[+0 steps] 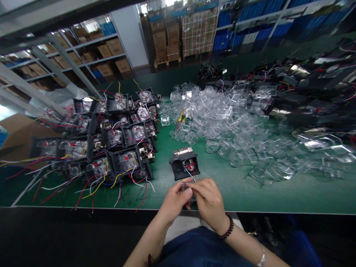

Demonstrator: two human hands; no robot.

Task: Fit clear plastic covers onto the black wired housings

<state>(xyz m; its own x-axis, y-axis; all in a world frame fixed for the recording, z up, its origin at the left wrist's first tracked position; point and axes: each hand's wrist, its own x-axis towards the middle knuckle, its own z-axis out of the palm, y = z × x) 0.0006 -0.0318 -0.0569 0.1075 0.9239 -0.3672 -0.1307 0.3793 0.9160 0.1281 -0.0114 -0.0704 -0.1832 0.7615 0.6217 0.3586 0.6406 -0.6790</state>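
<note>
Close to the table's front edge, my left hand (175,199) and my right hand (209,199) meet, fingers closed around a small clear plastic cover (184,186). My fingers hide much of that cover. Just beyond them lies a dark grey housing (180,172) with wires and a red part inside. A shiny metal valve body (183,151) sticks out from its far side. White wires run from the housing toward my fingers; whether they pass through the cover I cannot tell.
On the left stand rows of grey housings (129,159) with clear covers and loose coloured wires hanging over the front edge. A large heap of clear covers (211,111) spreads to the right. Yellow-handled pliers (181,115) lie beside it. Dark assemblies (300,81) fill the far right.
</note>
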